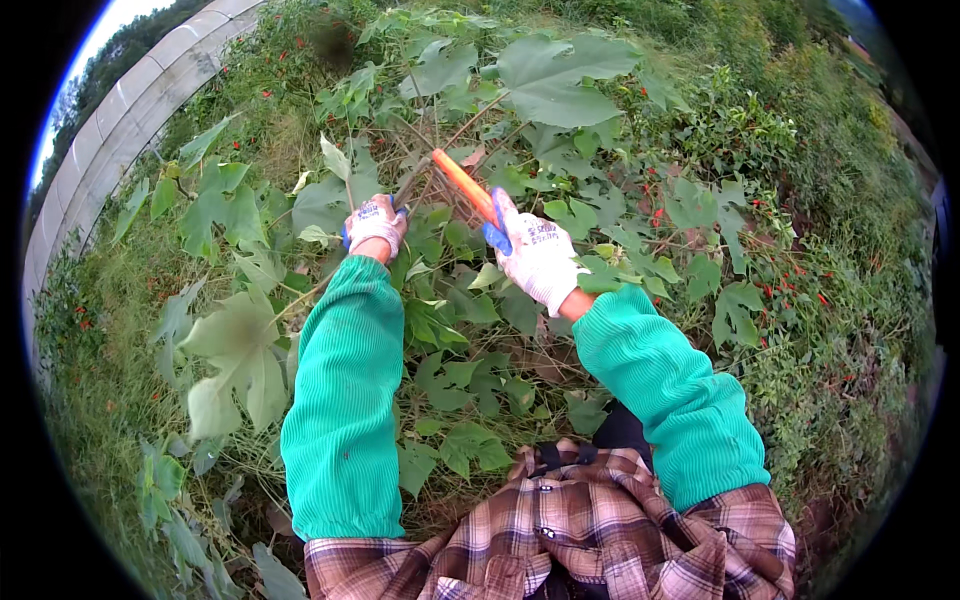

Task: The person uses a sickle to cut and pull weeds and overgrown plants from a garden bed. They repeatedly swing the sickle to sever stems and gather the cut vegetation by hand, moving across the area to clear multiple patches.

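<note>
My left hand [376,226], in a white glove with blue on the palm side, is closed around a brownish stem [412,180] of a tall broad-leaved plant. My right hand [535,248], gloved alike, grips a tool with a straight orange handle [465,187]. The handle slants up and to the left, its far end close beside the stem above my left hand. Any blade is hard to make out among the twigs, so the tool's exact kind does not show. Large lobed leaves [565,80] spread from the plant beyond my hands.
A pale lobed leaf [238,360] hangs left of my left sleeve. Low bushes with small red fruits [780,290] grow at the right, and more red dots show at the far left. A pale concrete wall or path edge [120,115] curves along the upper left.
</note>
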`<act>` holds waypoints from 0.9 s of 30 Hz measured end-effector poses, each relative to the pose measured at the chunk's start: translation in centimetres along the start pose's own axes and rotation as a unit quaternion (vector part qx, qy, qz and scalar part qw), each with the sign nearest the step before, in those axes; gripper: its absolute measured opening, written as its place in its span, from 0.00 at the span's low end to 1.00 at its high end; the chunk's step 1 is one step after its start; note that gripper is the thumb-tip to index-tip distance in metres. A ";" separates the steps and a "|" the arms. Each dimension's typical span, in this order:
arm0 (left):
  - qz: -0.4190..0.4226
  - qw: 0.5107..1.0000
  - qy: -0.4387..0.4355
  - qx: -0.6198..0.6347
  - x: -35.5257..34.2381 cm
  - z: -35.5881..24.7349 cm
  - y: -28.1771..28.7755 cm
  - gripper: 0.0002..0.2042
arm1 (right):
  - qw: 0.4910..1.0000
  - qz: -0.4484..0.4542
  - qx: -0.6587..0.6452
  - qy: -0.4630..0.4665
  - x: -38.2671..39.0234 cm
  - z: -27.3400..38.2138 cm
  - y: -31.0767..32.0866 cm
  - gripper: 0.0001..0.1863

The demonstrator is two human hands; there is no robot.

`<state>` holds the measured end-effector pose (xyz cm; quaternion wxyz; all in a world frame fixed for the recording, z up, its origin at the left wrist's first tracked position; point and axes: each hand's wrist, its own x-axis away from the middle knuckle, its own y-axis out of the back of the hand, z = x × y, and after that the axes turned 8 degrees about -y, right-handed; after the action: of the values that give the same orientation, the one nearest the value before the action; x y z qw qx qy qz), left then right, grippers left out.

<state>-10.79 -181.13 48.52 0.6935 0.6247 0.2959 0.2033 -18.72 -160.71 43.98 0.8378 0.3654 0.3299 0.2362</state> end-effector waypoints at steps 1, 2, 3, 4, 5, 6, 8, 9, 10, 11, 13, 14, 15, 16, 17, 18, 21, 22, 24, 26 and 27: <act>-0.011 1.000 -0.002 -0.005 -0.1 0.0 -0.1 0.17 | 1.000 0.019 -0.008 -0.016 -0.3 0.0 0.5 0.27; -0.014 1.000 -0.001 -0.004 -0.1 -0.1 -0.2 0.17 | 0.999 0.039 -0.016 -0.032 -0.6 -0.1 0.9 0.26; -0.017 1.000 0.001 -0.002 -0.2 -0.3 -0.3 0.16 | 0.999 -0.030 0.006 0.027 -0.9 -1.6 -1.1 0.21; -0.022 1.000 0.005 -0.001 -0.3 -0.2 -0.1 0.16 | 0.984 0.068 -0.159 -0.045 -0.9 -1.4 -0.6 0.20; -0.023 1.000 0.009 0.003 -0.4 -0.1 -0.2 0.17 | 0.927 0.163 -0.317 -0.116 -0.8 -1.2 0.2 0.18; -0.030 0.999 0.004 -0.011 -0.5 -0.2 -0.3 0.17 | 0.831 0.250 -0.461 -0.182 -0.6 -0.8 1.0 0.17; -0.044 0.998 0.002 -0.041 -0.7 0.1 -1.1 0.17 | 0.778 0.254 -0.532 -0.216 0.3 -0.5 1.2 0.12; -0.048 0.998 0.007 -0.049 -0.8 0.2 -1.5 0.16 | 0.771 0.258 -0.540 -0.217 1.0 -1.0 1.1 0.12; -0.053 0.997 0.012 -0.059 -0.9 0.4 -1.6 0.16 | 0.764 0.261 -0.549 -0.216 1.7 -1.2 1.0 0.12; -0.058 0.996 0.015 -0.068 -1.1 0.6 -1.7 0.15 | 0.763 0.253 -0.548 -0.231 2.5 -1.2 1.2 0.11; -0.031 0.996 0.037 -0.077 -2.1 0.8 -1.7 0.13 | 0.774 0.272 -0.513 -0.251 4.4 -1.5 1.8 0.12; -0.028 0.996 0.015 -0.080 -2.1 1.0 -1.5 0.13 | 0.784 0.280 -0.490 -0.259 5.8 -1.3 2.7 0.12; -0.032 0.997 0.021 -0.071 -2.5 0.8 -2.2 0.14 | 0.779 0.295 -0.471 -0.290 7.3 -1.5 3.0 0.14; -0.037 0.997 0.029 -0.067 -2.7 1.2 -2.8 0.14 | 0.771 0.312 -0.454 -0.318 8.9 -1.4 3.3 0.15; -0.051 0.993 0.106 -0.018 -2.4 2.5 -3.4 0.14 | 0.806 0.298 -0.422 -0.289 10.4 -1.2 4.7 0.18; -0.068 0.980 0.186 0.025 -1.5 4.9 -3.8 0.14 | 0.835 0.287 -0.394 -0.255 12.1 -1.2 6.4 0.21; -0.120 0.943 0.242 0.194 -2.5 11.7 -4.4 0.16 | 0.849 0.161 -0.381 -0.328 17.3 -5.4 10.8 0.25; -0.087 0.937 0.229 0.247 -2.4 11.5 -4.0 0.14 | 0.852 0.137 -0.378 -0.334 18.0 -6.1 10.8 0.26; -0.060 0.831 0.143 0.534 -3.0 10.0 -4.8 0.16 | 0.867 0.148 -0.358 -0.314 16.7 -6.4 10.4 0.25; -0.095 0.750 -0.033 0.653 -2.9 5.3 -5.3 0.15 | 0.867 0.161 -0.364 -0.301 14.9 -6.2 9.0 0.25; -0.063 0.773 -0.023 0.630 -3.2 2.7 -6.3 0.14 | 0.844 0.154 -0.410 -0.310 14.3 -6.4 8.3 0.25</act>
<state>-11.93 -186.08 42.97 0.1619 0.9064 0.3804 -0.0869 -15.06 -143.53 41.59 0.9227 0.0888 -0.1349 0.3500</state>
